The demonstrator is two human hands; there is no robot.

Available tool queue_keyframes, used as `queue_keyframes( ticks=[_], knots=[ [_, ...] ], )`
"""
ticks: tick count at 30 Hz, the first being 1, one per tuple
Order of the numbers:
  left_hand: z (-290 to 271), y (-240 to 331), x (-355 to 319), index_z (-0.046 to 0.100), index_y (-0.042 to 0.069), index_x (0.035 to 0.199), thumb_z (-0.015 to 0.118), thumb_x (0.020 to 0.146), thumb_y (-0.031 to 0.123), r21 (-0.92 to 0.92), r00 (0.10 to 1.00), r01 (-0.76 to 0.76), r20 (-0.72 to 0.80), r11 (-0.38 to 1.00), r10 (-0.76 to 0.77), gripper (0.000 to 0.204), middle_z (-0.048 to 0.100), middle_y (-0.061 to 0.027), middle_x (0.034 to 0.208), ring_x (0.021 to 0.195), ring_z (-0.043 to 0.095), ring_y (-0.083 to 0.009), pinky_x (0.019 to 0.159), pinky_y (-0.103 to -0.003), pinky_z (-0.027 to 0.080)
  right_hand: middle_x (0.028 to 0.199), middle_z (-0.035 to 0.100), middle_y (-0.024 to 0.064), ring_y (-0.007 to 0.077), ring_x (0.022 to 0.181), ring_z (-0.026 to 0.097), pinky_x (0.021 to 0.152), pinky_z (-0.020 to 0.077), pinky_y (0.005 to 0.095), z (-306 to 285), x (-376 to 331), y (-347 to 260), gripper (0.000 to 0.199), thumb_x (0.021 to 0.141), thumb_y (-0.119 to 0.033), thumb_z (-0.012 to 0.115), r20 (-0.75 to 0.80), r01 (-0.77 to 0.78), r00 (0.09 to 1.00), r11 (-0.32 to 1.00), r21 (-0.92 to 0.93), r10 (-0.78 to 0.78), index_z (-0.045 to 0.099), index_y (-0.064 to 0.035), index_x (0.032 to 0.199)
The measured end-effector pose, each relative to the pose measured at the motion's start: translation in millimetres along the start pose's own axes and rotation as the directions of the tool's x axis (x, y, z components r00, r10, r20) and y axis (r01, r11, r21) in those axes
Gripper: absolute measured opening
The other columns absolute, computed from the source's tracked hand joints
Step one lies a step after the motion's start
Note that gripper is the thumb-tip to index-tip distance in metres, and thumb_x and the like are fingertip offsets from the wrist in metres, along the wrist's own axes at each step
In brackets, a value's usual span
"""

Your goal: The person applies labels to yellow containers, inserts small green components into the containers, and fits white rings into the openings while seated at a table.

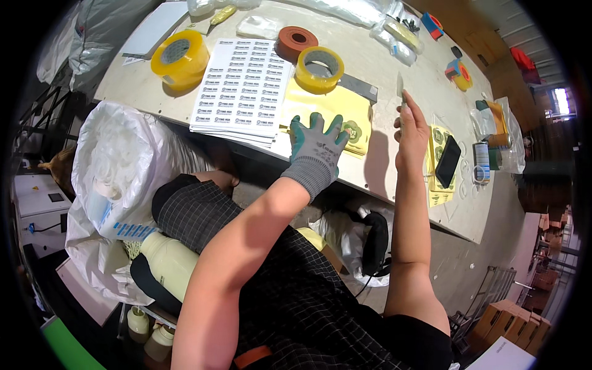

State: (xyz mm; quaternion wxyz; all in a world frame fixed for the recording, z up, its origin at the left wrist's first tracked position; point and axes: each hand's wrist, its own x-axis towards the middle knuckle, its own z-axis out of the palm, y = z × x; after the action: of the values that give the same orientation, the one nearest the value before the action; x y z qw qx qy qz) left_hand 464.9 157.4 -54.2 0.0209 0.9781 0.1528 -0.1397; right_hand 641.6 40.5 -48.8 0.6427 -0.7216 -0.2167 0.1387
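My left hand (317,145), in a grey and green work glove, lies with fingers spread on a stack of yellow printed sheets (330,105) at the table's front edge. To its left is a pile of white label sheets (240,86). A roll of yellow tape (319,69) rests on the far part of the yellow sheets, beside a grey bar (361,86). My bare right hand (412,132) is raised to the right of the stack. A thin pale strip (399,84) stands up at its fingertips, seemingly pinched; its kind is unclear.
On the table (370,55) are a larger tape roll (180,60), a reddish-brown roll (296,43), a yellow-handled cutter (222,15) and tape dispensers (458,74). At right, a black phone (448,161) lies on more yellow sheets (439,139), near a can (481,162). A white bag (117,142) stands at left.
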Motion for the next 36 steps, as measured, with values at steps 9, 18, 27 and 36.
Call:
queue_keyframes(
  ticks=[9,18,27,36],
  knots=[
    [-20.1,26.7,-117.2,0.084,0.014,0.118,0.064,0.099,0.033,0.188,0.959,-0.268,-0.039,0.945,0.280,0.034,0.080,-0.0068,0.116,0.118,0.066,-0.0336,0.111,-0.057,0.041,0.107,0.066,-0.0026,0.0030,0.077,0.045,0.067,0.0383,0.0203,80.8,-110.8,-48.4,0.041,0.110,-0.017,0.059,0.389,0.126,0.915,0.992,-0.016,-0.110,0.066,-0.0053,0.149],
    [68.5,22.4,-389.9,0.069,0.013,0.123,0.081,0.089,0.041,-0.558,0.548,0.272,-0.580,0.784,-0.603,0.046,0.065,-0.0071,0.120,0.112,0.064,-0.0271,0.095,-0.049,0.052,0.109,0.063,0.0068,0.0167,0.099,0.059,0.093,0.0477,0.0288,187.2,-261.5,-58.1,0.037,0.108,-0.009,0.062,0.894,0.172,0.397,0.974,0.151,-0.208,0.067,-0.0018,0.144],
    [120.4,54.4,-459.7,0.064,0.024,0.145,0.076,0.092,0.050,-0.478,0.504,0.663,-0.284,0.576,-0.816,0.060,0.056,-0.0125,0.154,0.141,0.051,-0.0398,0.111,-0.062,0.044,0.114,0.062,0.0074,0.0161,0.105,0.058,0.095,0.0454,0.0286,202.3,-306.5,-63.2,0.039,0.109,-0.010,0.061,0.939,0.201,0.274,0.967,0.157,-0.209,0.065,-0.0007,0.146],
    [156.9,64.8,-449.3,0.074,0.019,0.125,0.077,0.090,0.003,-0.670,0.114,0.501,-0.576,0.548,-0.810,0.039,0.067,-0.0141,0.141,0.132,0.059,-0.0417,0.103,-0.052,0.052,0.108,0.066,0.0107,0.0229,0.087,0.063,0.075,0.0536,0.0329,189.1,-331.3,-71.5,0.042,0.095,-0.003,0.073,0.893,0.475,0.240,0.849,0.233,-0.380,0.073,-0.0059,0.137]
  ],
)
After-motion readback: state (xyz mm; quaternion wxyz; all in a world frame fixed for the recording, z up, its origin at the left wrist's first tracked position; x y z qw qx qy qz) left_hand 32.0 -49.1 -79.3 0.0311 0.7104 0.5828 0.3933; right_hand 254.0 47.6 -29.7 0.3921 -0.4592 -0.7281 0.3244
